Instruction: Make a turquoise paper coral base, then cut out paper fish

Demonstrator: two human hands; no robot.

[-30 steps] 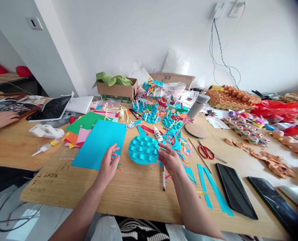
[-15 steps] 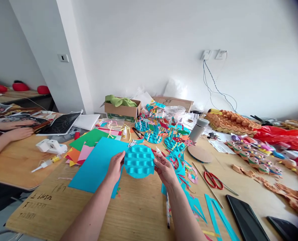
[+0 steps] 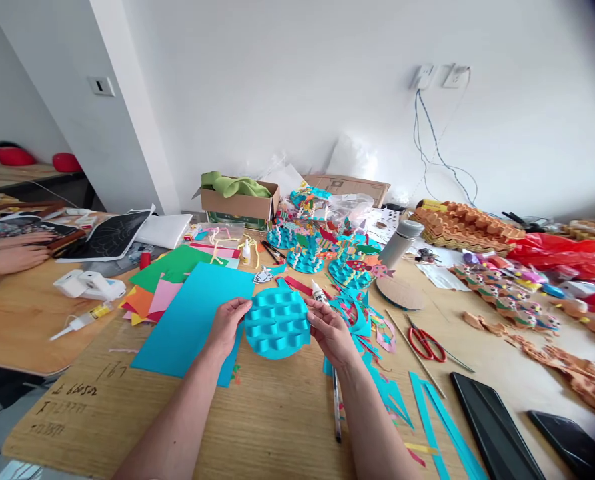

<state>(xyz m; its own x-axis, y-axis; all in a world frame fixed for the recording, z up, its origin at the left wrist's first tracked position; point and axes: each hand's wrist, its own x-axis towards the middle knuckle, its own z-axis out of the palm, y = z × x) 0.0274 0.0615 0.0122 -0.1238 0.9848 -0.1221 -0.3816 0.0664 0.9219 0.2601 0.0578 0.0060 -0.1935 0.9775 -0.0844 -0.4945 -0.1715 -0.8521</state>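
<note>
So both hands are on the teal paper disc [image 3: 276, 325], the round one covered in rows of raised pockets. The left hand [image 3: 226, 325] pinches its left edge, fingers curled in close with the thumb on top. The right hand [image 3: 331, 331] grips the right edge the same way.

The disc is held up a bit over the wooden table [image 3: 277, 420], face tilted toward the camera, just beside a big teal paper sheet [image 3: 187, 320] lying flat under the left hand. A pen [image 3: 336, 413] lies by the right forearm, a small glue bottle [image 3: 318, 291] sits just behind the right hand, and red scissors [image 3: 426, 342] lie further right. Another person's hands [image 3: 15, 257] rest at the far left.
</note>
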